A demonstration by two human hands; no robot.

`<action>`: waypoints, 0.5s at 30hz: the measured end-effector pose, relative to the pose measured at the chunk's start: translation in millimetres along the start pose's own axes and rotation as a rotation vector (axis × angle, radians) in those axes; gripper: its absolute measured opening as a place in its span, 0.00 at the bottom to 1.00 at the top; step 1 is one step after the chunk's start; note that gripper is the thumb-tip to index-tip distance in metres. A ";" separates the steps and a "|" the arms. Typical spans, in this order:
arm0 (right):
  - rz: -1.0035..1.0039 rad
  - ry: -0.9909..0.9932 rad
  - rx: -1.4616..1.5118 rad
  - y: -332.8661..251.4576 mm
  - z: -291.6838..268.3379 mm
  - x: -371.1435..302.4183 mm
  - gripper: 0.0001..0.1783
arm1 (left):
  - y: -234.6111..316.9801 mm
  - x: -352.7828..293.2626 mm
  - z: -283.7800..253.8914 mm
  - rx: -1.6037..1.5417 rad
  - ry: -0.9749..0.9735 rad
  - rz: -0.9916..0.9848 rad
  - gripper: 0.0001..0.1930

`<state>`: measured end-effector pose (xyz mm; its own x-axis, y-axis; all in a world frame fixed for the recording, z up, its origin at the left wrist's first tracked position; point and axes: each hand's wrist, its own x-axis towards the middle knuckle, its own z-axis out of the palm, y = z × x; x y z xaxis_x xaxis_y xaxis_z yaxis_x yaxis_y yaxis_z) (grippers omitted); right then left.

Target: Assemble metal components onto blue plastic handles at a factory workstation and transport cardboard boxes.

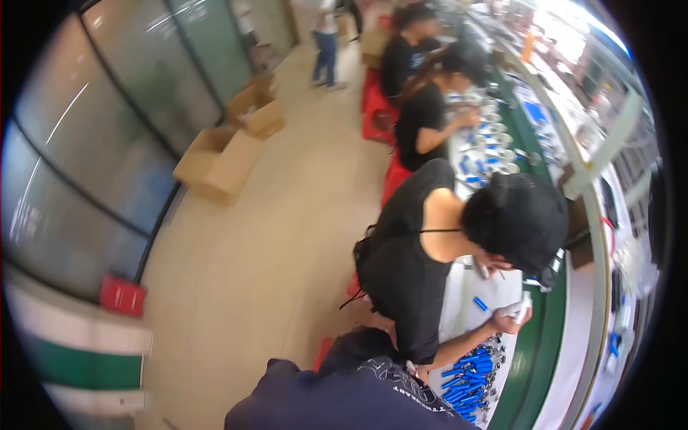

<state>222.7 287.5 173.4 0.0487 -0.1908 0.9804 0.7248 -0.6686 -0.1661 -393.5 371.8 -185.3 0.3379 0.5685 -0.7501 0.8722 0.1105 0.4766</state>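
Neither of my hands can be made out in the head view. Closest to me, at the lower edge, is a person in a dark navy top (337, 394), bent forward. Beyond, a co-worker in a black cap (516, 222) leans over the bench. One of that person's hands holds a white object (514, 308) whose kind is too blurred to tell. A single blue cylinder (479, 304) lies on the white worktop (459, 315) near that hand. A pile of blue cylinders (469, 383) with small metal parts sits on the near stretch of the worktop.
A green conveyor belt (530, 358) runs along the bench's right side. More co-workers (423, 107) sit farther up, beside blue and silver parts (487, 143). Open cardboard boxes (218, 161) stand by the glass wall (93, 136). A red crate (122, 295) is at left. Someone stands (325, 50) in the aisle.
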 end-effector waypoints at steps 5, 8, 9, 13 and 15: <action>0.514 -1.829 0.187 -41.4 -207.4 -164.1 0.16 | 81.6 8.6 -26.2 0.079 0.245 0.119 0.14; 0.750 -2.558 0.881 -113.8 -162.1 -143.6 0.19 | 110.2 -50.9 -19.6 -0.463 0.488 -0.010 0.12; 0.373 -2.466 1.003 -125.0 -161.5 -144.5 0.20 | 125.7 -60.5 -35.4 -1.035 0.655 -0.138 0.11; 0.025 -2.235 1.163 -181.8 -135.1 -107.3 0.17 | 47.2 -118.4 -16.4 0.293 0.336 0.352 0.10; 0.081 -2.302 1.227 -229.9 -120.4 -70.5 0.15 | -10.7 -140.5 21.9 0.348 0.342 0.634 0.11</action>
<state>-30.1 368.2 129.7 -0.2442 0.9325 -0.2660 0.5155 -0.1075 -0.8501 -442.6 272.8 -95.0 0.7284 0.6624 -0.1749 0.6295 -0.5463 0.5525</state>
